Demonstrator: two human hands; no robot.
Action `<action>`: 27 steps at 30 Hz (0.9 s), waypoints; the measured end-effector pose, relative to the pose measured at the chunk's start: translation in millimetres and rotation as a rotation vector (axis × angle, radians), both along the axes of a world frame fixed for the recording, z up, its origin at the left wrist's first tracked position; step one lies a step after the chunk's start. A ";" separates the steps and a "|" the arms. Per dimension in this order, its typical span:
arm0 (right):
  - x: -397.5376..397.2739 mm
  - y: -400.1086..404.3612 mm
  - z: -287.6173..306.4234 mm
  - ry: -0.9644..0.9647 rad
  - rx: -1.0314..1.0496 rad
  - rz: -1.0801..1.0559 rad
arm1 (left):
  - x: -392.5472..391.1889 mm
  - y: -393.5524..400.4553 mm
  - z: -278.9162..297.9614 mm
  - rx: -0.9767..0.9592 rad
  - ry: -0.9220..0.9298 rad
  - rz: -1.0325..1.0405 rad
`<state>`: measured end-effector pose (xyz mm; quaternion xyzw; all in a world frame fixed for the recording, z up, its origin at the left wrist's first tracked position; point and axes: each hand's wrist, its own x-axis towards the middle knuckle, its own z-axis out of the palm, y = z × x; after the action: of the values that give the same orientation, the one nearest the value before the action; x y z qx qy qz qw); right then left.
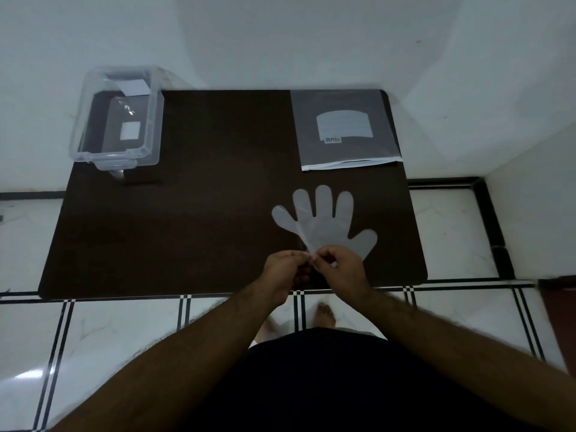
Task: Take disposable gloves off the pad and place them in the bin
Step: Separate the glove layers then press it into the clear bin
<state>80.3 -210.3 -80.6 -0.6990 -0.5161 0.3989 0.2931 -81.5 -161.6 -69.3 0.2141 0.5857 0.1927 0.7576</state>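
A clear plastic disposable glove (324, 222) lies flat on the dark brown pad (202, 213), fingers pointing away from me, right of the pad's middle. My left hand (285, 272) and my right hand (341, 269) meet at the glove's cuff near the pad's front edge, and both pinch the thin plastic there. A fold of the film rises from the cuff between my fingertips. The clear plastic bin (117, 120) stands on the pad's far left corner, with what looks like clear film inside.
A flat glove packet (346, 129) with a white label lies at the pad's far right corner. The pad rests on a white tiled floor with black stripes (93, 322), against a white wall. My bare feet (325, 314) show below the pad's front edge.
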 end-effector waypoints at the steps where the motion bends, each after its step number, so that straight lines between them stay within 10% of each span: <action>1: 0.0 0.0 0.4 0.015 -0.013 -0.023 | 0.3 0.3 -0.9 0.000 0.016 -0.002; 13: 13.1 4.3 11.5 0.069 -0.092 -0.240 | -11.7 0.0 -0.9 0.079 0.297 -0.190; 21: 22.7 11.8 30.2 -0.004 -0.046 -0.228 | -24.9 0.6 5.6 1.163 0.769 -1.004; 27: 36.3 22.3 39.0 -0.106 0.064 -0.188 | -10.4 14.1 -9.9 1.268 0.781 -1.422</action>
<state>116.7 -188.0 -41.6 -0.7549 -0.4753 0.3155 0.3236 -91.9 -147.5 -79.2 0.9195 0.3196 -0.1094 0.2011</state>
